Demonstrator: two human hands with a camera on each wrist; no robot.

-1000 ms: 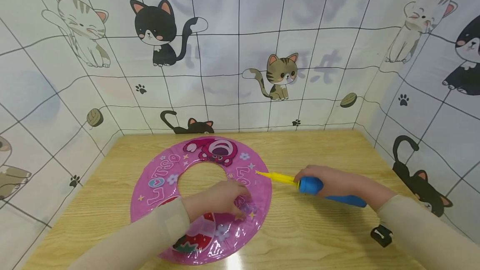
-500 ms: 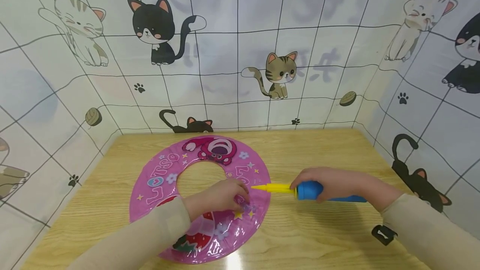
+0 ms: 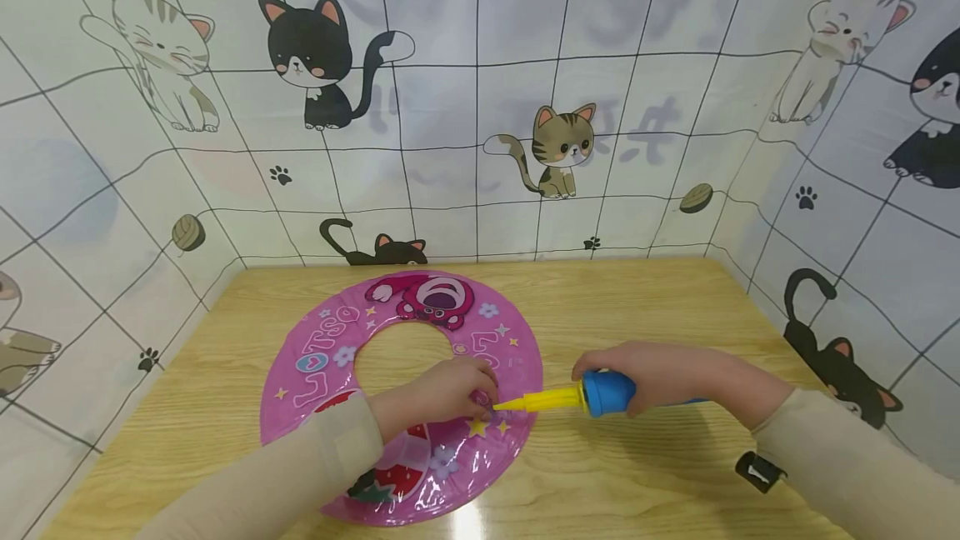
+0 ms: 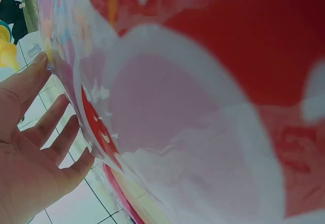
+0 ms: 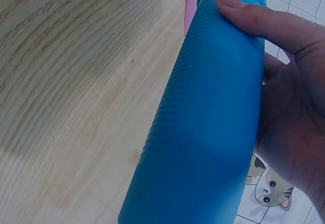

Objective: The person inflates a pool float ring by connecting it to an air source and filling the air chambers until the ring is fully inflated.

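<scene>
A pink printed inflatable ring (image 3: 292, 390) lies on the table. My left hand (image 3: 442, 392) reaches over its inner edge and pinches at its right side; in the left wrist view, a small clear valve (image 4: 34, 50) shows by the fingertips of that hand (image 4: 35, 148). My right hand (image 3: 660, 373) grips a blue pump (image 3: 606, 393), held low at the ring's right. The pump's yellow nozzle (image 3: 551, 400) points left, its tip beside my left fingertips; whether it enters the valve cannot be told. The right wrist view has my thumb along the blue barrel (image 5: 203, 107).
A small black object (image 3: 760, 471) lies on the wooden table (image 3: 637, 298) near my right sleeve. Cat-printed sheeting (image 3: 450, 107) stands behind the table and at both sides.
My right hand has brought the pump down and left, so the nozzle tip moved from the ring's upper right to my left fingertips. My left hand has stayed nearly still.
</scene>
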